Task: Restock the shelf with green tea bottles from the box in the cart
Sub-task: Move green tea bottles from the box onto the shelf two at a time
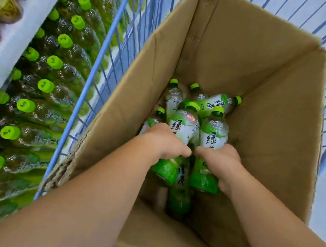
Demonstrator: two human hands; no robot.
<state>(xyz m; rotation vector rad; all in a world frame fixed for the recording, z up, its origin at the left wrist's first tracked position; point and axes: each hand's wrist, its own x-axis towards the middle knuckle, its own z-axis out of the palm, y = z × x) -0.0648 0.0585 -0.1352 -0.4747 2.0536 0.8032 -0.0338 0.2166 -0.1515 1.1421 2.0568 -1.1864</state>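
Box (pixel 266 100) with perhaps seven bottles (pixel 174 100)

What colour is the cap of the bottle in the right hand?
Lime green; the head view shows the cap, the bottle and the right hand gripping it.

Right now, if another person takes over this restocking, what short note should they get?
Left grip: holds one green tea bottle round its middle.
Right grip: holds a second bottle.
Both are low inside the cardboard box in the blue wire cart.
Done: shelf rows at left look well filled.
To do: shelve these two, then the loose bottles in the box.
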